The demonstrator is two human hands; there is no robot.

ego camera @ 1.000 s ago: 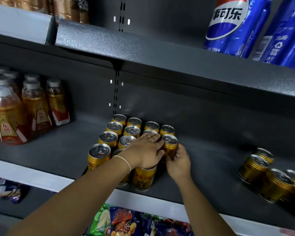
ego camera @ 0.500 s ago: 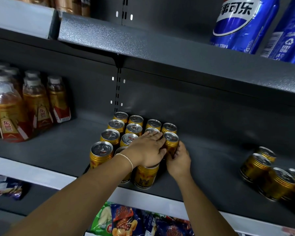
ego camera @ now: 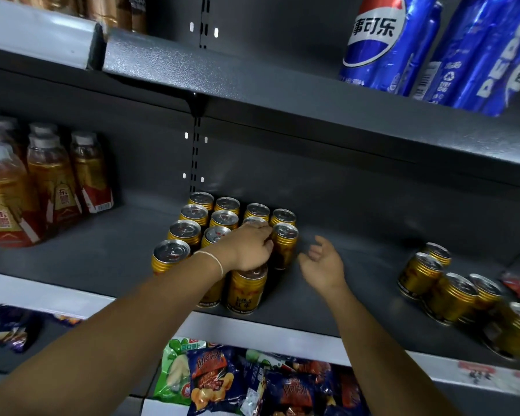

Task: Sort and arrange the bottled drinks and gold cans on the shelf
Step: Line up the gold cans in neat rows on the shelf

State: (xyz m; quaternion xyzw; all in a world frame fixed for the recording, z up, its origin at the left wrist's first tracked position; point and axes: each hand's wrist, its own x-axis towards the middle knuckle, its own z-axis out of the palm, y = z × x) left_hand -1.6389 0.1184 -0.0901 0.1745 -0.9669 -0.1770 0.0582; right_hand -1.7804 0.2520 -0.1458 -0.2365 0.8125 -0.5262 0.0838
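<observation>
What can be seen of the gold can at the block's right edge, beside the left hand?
The gold can stands upright on the dark grey shelf, at the right edge of the block of cans. Ribbed, metal-looking gold body, silver pull-tab lid, dark print lower down. Fingers of the left hand reach its left rim; whether they touch is unclear. The right hand hangs open, apart from it.
</observation>
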